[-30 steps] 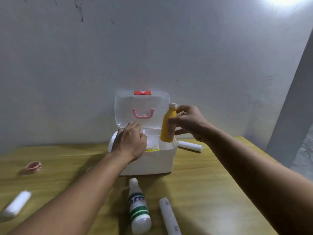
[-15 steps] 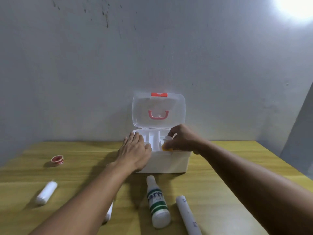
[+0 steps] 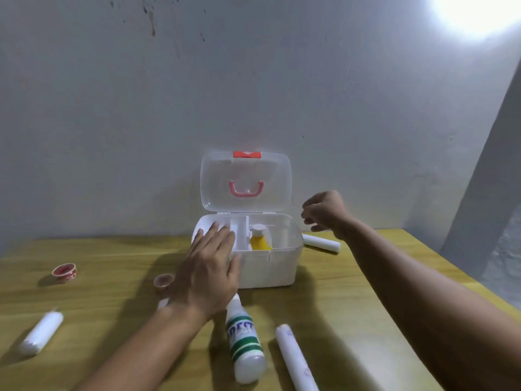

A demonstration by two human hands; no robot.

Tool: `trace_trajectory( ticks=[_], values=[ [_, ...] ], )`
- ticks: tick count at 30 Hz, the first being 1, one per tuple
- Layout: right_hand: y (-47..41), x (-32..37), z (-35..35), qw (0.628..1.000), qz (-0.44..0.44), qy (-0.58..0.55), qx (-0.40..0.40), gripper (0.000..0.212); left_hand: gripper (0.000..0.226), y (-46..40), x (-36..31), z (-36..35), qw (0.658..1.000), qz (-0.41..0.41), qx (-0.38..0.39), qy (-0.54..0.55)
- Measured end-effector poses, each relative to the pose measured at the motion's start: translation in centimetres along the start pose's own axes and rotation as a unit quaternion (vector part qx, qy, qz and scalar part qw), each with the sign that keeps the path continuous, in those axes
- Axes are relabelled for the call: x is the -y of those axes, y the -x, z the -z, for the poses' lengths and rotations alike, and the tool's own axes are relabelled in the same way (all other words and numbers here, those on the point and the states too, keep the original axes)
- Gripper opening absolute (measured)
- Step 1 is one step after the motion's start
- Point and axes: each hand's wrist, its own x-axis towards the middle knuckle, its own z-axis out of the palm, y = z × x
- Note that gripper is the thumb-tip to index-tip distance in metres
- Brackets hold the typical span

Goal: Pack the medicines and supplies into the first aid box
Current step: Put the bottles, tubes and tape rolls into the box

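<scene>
Yellow bottle (image 3: 260,240) upright inside the open first aid box (image 3: 270,266) on the table (image 3: 352,292), left hand (image 3: 212,266) flat and spread at its front-left corner, right hand (image 3: 324,211) empty, fingers loosely curled, beside its right.

- We see a plain room, most likely in a home, though we cannot tell which room.
- Beyond the left hand (image 3: 210,266) rises a bare grey plastered wall (image 3: 253,80), scuffed with dark marks near its top.
- Under both hands lies a yellow wood-grain tabletop (image 3: 112,277), pushed against that wall.
- Above and right of the right hand (image 3: 324,211), a bright light (image 3: 476,12) glares in the corner.
- Right of the right hand, a grey slanted surface (image 3: 490,179) leans, with a mottled floor (image 3: 507,255) below it.
- Around the hands we find household supplies: a white first aid box (image 3: 267,266) and loose bottles, which suits a domestic setting.
</scene>
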Motion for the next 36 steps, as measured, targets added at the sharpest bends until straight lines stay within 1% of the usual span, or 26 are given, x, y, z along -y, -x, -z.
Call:
trace_trajectory(
  ticks=[1,3,4,6,10,12,14,18,20,22,23,25,26,29,30,31,32,33,34,36],
  values=[
    [-0.6,-1.5,-0.2,0.996,0.002,0.084,-0.007,0.019,0.047,0.7,-0.2,-0.2,1.0,-0.011,-0.008,0.009],
    [-1.0,-4.4,-1.0,0.968,0.021,0.25,0.023,0.029,0.042,1.6,-0.5,-0.3,0.999,-0.023,-0.021,0.011],
    [-1.1,-5.7,-1.3,0.954,0.023,0.296,0.04,0.035,0.041,1.9,-0.5,-0.4,0.999,-0.027,-0.031,0.011],
    [-0.8,-7.6,-1.7,0.939,0.027,0.339,0.051,0.042,0.039,2.0,-0.3,-0.7,0.998,-0.03,-0.051,0.009],
    [-0.1,-8.9,-2.0,0.922,0.043,0.386,0.018,0.027,0.041,2.0,-0.2,-0.8,0.997,-0.038,-0.067,0.001],
    [0.1,-8.6,-1.8,0.929,0.035,0.369,-0.003,0.023,0.043,2.0,-0.3,-0.7,0.997,-0.043,-0.064,-0.008],
    [0.7,-7.9,-1.4,0.938,0.02,0.345,0.004,0.024,0.042,2.0,-0.4,-0.6,0.997,-0.04,-0.056,-0.015],
    [4.1,-5.2,-0.3,0.939,-0.035,0.327,0.099,0.034,0.044,2.1,-0.9,0.5,0.999,-0.01,-0.034,0.009],
    [5.9,-4.1,-0.2,0.945,-0.065,0.283,0.152,0.03,0.043,2.1,-1.1,1.5,1.0,-0.006,-0.028,0.008],
    [7.8,-3.3,-0.6,0.937,-0.071,0.281,0.196,0.026,0.043,2.1,-1.3,1.9,1.0,-0.011,-0.028,0.0],
    [8.5,-3.2,-1.0,0.93,-0.06,0.298,0.207,0.026,0.043,2.1,-1.3,1.9,1.0,-0.009,-0.028,0.0],
    [9.7,-2.9,-1.4,0.918,-0.028,0.343,0.196,0.024,0.042,2.2,-1.3,2.0,1.0,-0.001,-0.027,0.011],
    [10.2,-2.6,-1.5,0.91,-0.008,0.373,0.179,0.024,0.043,2.3,-1.2,2.0,1.0,0.004,-0.026,0.014],
    [12.2,-1.0,-1.7,0.867,0.08,0.482,0.101,0.022,0.045,2.4,-0.8,2.5,1.0,0.002,-0.019,0.011],
    [13.0,-0.3,-2.1,0.865,0.11,0.482,0.081,0.02,0.044,2.4,-0.4,2.7,1.0,-0.001,-0.017,0.009],
    [13.9,0.5,-2.7,0.876,0.138,0.456,0.076,0.021,0.043,2.4,-0.1,2.8,1.0,-0.001,-0.016,0.007],
    [14.8,1.4,-3.4,0.892,0.16,0.413,0.089,0.022,0.044,2.4,0.3,2.9,1.0,0.004,-0.014,0.008],
    [15.7,2.1,-4.2,0.909,0.171,0.36,0.12,0.023,0.047,2.4,0.6,3.0,1.0,0.013,-0.01,0.014],
    [16.4,2.8,-5.1,0.918,0.175,0.32,0.156,0.027,0.05,2.4,0.8,3.0,1.0,0.024,-0.005,0.02],
    [17.1,3.6,-6.7,0.916,0.156,0.3,0.216,0.04,0.053,2.4,0.9,2.9,0.999,0.034,0.005,0.026]
  ],
)
